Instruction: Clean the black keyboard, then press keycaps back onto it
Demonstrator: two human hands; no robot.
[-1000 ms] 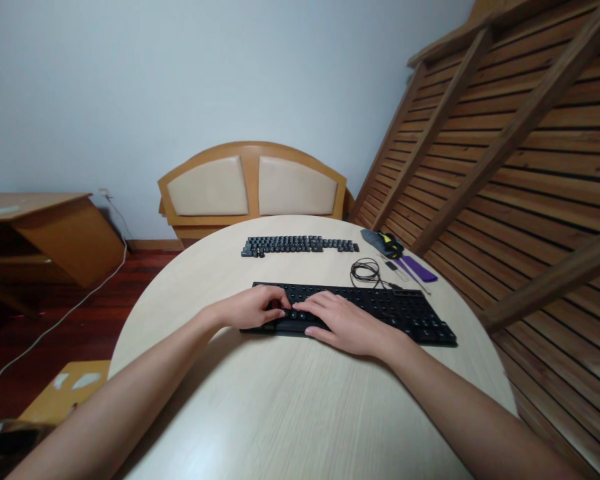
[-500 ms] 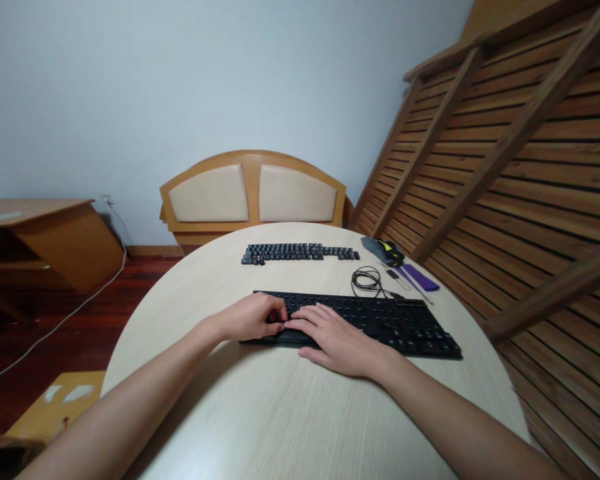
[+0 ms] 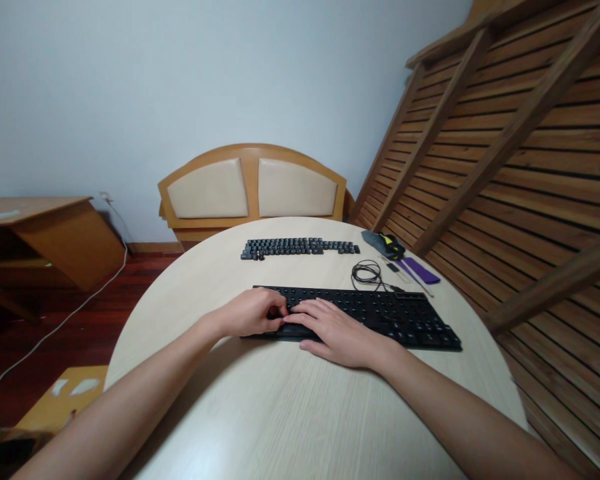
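A black keyboard (image 3: pixel 405 320) lies flat on the round pale table, several of its key positions showing small bare posts. Over its left part, my left hand (image 3: pixel 255 311) is curled, thumb and forefinger brought together low against the board; whatever sits in that pinch is too small and hidden to make out. My right hand (image 3: pixel 330 333) rests palm down across the middle of the keyboard, fingers stretched leftward so that their tips meet the left fingertips. Behind the board, loose black keycaps (image 3: pixel 285 247) stand in neat rows.
A coiled black cable (image 3: pixel 366 272) lies behind the keyboard. To its right are a purple strip (image 3: pixel 421 271), a thin metal rod and a grey-and-yellow item (image 3: pixel 387 245). The round table (image 3: pixel 280 413) stands before a headboard (image 3: pixel 253 180); wooden slats (image 3: pixel 530 167) lean at the right.
Both hands keep nearly the same place on the keyboard. The whole scene sits slightly higher in the picture, as the head has tilted a little.
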